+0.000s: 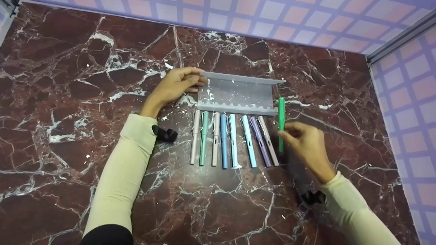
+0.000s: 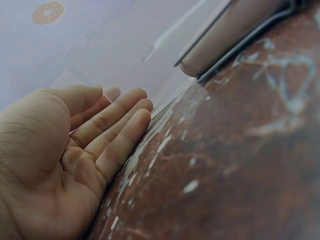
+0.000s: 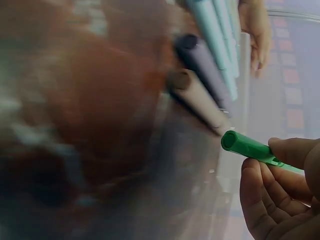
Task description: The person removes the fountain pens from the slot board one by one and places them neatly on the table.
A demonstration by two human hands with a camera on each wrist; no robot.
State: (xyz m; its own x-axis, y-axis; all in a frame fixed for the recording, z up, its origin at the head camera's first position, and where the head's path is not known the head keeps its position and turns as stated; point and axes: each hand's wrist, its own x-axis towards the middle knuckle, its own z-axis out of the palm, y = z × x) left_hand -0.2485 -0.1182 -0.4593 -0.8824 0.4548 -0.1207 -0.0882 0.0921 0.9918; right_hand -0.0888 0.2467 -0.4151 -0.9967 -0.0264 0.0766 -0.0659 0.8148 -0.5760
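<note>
My right hand (image 1: 306, 141) pinches a bright green pen (image 1: 281, 112) between thumb and fingers, just beyond the right end of the pen row. In the right wrist view, one end of the green pen (image 3: 245, 145) points out from the fingertips. My left hand (image 1: 178, 83) holds the left edge of a clear plastic pen case (image 1: 238, 92) with a scalloped rim. In the left wrist view, one fingertip shows through the plastic beside the thumb (image 2: 82, 97). Below the case lie several capped pens, among them a green pen (image 1: 203, 139), a blue pen (image 1: 224, 143) and a purple pen (image 1: 260, 143).
The case and pens lie on a dark red marble-patterned tabletop (image 1: 102, 78). A checkered panel (image 1: 265, 20) stands along the back, and another checkered panel (image 1: 405, 102) rises on the right. Black straps (image 1: 165, 133) hang at the wrists.
</note>
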